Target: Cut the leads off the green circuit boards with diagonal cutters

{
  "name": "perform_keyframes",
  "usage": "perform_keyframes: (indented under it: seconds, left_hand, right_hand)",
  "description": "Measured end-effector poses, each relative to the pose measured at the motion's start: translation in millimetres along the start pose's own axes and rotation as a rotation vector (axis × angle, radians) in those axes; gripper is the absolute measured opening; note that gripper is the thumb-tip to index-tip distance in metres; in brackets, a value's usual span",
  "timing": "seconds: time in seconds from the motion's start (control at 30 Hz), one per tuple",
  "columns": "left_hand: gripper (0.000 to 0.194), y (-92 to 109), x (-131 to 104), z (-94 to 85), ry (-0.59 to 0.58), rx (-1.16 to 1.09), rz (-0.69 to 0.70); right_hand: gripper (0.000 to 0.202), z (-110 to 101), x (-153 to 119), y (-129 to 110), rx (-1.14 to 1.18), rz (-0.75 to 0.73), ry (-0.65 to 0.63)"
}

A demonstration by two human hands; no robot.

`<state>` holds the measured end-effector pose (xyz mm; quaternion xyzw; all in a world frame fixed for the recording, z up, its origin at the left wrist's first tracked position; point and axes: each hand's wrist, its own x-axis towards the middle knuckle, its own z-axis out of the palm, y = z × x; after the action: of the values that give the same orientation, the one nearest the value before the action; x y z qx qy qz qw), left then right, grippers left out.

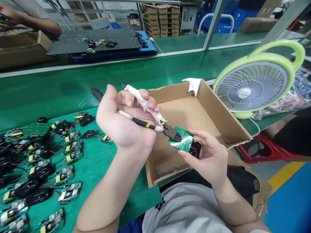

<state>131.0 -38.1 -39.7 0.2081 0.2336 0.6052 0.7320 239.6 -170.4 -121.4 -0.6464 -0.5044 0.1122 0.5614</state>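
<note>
My left hand (pixel 128 123), palm up, has its fingers curled around a pair of wire cutters (pixel 147 125). White wrapping covers much of the cutters' handles, with black and yellow showing in places. Their dark jaws rest against the face of a green circuit board (pixel 186 144). My right hand (pixel 209 155) pinches that board by its edge, along with a black part and red wire at its right side. Both hands are above an open cardboard box (pixel 184 110), with small bits of clippings (pixel 167 170) along its near inside edge.
Many wired circuit boards with black housings (pixel 40 173) lie on the green mat at left. A lime-green fan (pixel 252 87) stands right of the box. White cloth or paper (pixel 193 84) hangs over the box's far corner. Another person's arm (pixel 36 24) is at upper left.
</note>
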Motion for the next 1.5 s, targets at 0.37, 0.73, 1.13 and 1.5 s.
perform_keyframes:
  seconds: [0.37,0.73,1.13,1.5]
  left_hand:
    - [0.047,-0.4,-3.7,-0.1,-0.029,0.026,0.005]
    - [0.049,-1.2,-3.6,-2.1,-0.008,-0.033,-0.014]
    - [0.054,4.1,-4.3,2.6,0.012,-0.058,0.002]
    - [0.048,1.9,-8.4,0.3,-0.007,-0.017,0.078]
  right_hand:
    - [0.04,3.0,-1.7,-4.3,0.01,-0.01,0.047]
    - [0.039,4.8,-3.3,-6.9,-0.017,-0.018,0.074]
    - [0.039,4.1,-3.0,-5.1,0.002,-0.039,0.062]
    - [0.042,5.1,-4.0,-3.5,0.009,-0.037,0.093]
